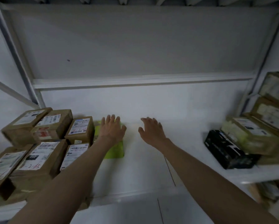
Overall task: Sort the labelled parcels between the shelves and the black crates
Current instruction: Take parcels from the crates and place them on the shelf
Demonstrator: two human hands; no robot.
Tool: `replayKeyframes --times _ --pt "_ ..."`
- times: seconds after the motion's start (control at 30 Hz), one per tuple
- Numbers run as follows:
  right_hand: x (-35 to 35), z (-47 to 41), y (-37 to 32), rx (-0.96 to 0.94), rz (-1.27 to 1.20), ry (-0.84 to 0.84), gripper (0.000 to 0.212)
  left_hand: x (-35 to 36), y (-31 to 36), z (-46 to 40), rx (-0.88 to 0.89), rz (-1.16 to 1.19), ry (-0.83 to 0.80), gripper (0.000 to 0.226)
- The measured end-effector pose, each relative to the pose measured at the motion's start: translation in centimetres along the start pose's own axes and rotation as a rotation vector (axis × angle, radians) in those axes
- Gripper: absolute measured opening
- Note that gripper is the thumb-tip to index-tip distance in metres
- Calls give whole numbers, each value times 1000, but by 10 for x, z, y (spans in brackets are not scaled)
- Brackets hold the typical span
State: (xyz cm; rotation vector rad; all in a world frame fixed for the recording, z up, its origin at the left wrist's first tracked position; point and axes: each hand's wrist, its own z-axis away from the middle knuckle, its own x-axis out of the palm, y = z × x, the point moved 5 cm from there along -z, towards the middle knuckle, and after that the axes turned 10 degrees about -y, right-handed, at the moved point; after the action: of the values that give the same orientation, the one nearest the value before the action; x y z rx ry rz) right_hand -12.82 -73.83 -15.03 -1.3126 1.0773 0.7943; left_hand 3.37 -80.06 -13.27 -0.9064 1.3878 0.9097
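A flat lime-green parcel (115,149) lies on the white shelf (151,167). My left hand (112,129) lies on its far end with fingers straight. My right hand (151,130) hovers to the right of it, fingers spread and holding nothing, over bare shelf. Several brown cardboard parcels with white labels (81,130) are stacked left of the green parcel, touching its left side. No black crate is in view.
More labelled cardboard parcels (248,135) pile up at the right on a neighbouring shelf, with a black box (227,150) in front of them. White shelf uprights (15,59) frame the bay; an upper shelf rail (143,81) crosses behind.
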Motion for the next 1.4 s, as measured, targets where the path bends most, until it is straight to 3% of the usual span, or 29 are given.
replayKeyframes --times 0.4,0.77,1.03,1.27,1.4 --pt "-67 176 116 263 100 84 54 7 155 85 301 62 67 59" --pt "-136 249 251 452 -4 147 47 -1 321 93 488 69 74 59" --pt "-162 242 362 494 -13 125 39 9 427 56 471 115 41 55" --pt "-173 210 402 318 -5 147 58 27 465 29 383 150 -56 53" --pt "-174 188 413 309 2 102 39 27 475 13 296 257 -114 54"
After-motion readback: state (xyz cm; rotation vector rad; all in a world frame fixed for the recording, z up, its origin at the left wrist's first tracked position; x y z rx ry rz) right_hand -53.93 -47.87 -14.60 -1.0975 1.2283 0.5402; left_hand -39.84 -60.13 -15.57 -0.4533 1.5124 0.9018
